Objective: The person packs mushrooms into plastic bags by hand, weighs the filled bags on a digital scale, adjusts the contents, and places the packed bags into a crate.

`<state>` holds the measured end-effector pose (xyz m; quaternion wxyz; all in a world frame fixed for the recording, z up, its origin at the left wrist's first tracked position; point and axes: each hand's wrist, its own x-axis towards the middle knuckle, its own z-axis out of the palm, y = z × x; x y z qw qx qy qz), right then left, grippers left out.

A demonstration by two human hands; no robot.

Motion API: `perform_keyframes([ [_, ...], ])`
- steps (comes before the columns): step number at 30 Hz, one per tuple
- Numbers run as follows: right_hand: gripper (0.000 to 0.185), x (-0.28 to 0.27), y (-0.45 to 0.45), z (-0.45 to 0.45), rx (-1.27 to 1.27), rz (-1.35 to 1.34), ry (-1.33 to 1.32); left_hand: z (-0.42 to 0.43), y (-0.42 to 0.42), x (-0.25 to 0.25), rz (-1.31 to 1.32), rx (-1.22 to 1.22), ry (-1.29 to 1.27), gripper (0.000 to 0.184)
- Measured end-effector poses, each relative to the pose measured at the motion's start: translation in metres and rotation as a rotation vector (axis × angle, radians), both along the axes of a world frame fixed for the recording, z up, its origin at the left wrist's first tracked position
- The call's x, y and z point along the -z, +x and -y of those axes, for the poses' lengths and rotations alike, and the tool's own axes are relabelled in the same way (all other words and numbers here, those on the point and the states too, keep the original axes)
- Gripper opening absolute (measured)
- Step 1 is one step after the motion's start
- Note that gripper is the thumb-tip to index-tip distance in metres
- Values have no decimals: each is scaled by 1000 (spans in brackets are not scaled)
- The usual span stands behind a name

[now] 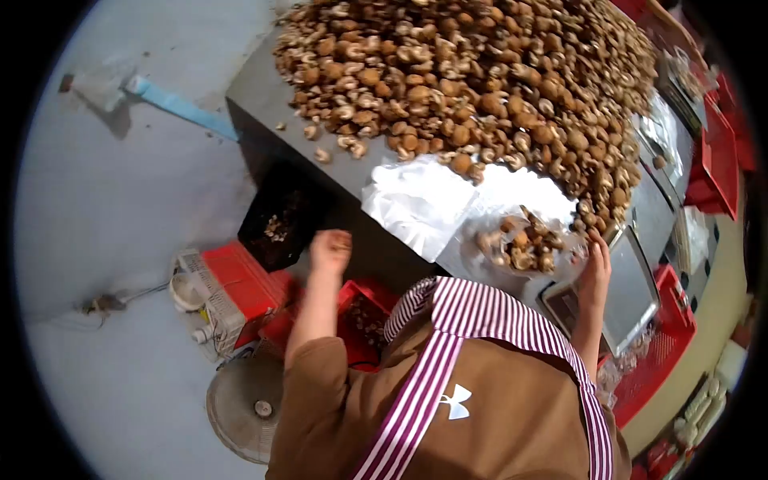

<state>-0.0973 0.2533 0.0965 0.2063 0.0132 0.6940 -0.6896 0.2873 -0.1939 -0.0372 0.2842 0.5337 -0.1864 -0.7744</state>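
Observation:
My left hand [330, 250] is closed and held out past the table's left edge, near a black bin [276, 228] with pale scraps in it. What its fingers hold, if anything, I cannot make out. At the table's front edge, my right hand [594, 268] grips the right rim of a clear plastic bag [490, 246]. Several brown mushrooms [528, 244] lie inside the bag. Behind it, white plastic bags [420, 200] are spread flat. A big heap of brown mushrooms [472, 88] covers the grey table [264, 84].
Beside my right hand sits a scale [632, 288], with a red crate [660, 360] below it. Red bins [364, 320] stand under the table. A fan [248, 408] is on the floor at left. Another person's arm [676, 28] shows at the far right.

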Motion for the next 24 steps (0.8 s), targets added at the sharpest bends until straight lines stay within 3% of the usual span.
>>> perform_keyframes([
  [2, 41, -8, 4, 2, -10, 2, 71, 61, 46, -9, -225, -293, -112, 40],
  [3, 41, 0, 5, -7, -66, 33, 48, 83, 82, -14, -49, -384, -6, 51],
  [4, 42, -4, 7, -3, -79, 20, 90, 84, 65, -47, 141, -462, 34, 57],
  [6, 48, -13, 13, 2, -148, -30, 176, 70, 23, -75, 417, -250, -170, 60],
  [7, 53, -16, 16, 7, -163, -110, 224, 58, -7, -87, 405, -201, -164, 60],
  [9, 70, -25, 23, 11, -222, -150, 391, 6, -67, -113, 327, 393, -605, 59],
  [10, 76, -39, 26, 19, -257, -150, 455, -25, -104, -129, 287, 518, -682, 55],
  [12, 82, -34, 34, 22, -282, -390, 698, -70, -150, -112, 325, 814, -1035, 63],
  [15, 59, -21, 34, 19, -194, -553, 810, -149, -210, -128, 251, 1094, -1146, 71],
  [17, 51, -8, 35, 13, -148, -567, 882, -187, -239, -141, 239, 1283, -1245, 63],
  [18, 43, -1, 35, 9, -138, -487, 833, -201, -252, -151, 232, 1419, -1253, 61],
  [20, 36, -2, 36, 6, -102, -406, 784, -213, -267, -123, 89, 1444, -1654, 55],
  [21, 32, -8, 36, 7, -88, -229, 546, -216, -272, -114, 70, 1452, -1667, 55],
  [23, 26, -20, 33, 7, -65, -39, 102, -220, -280, -99, 397, 1656, -1674, 37],
  [24, 26, -26, 30, 4, -51, -45, 98, -218, -282, -86, 388, 1661, -1689, 37],
])
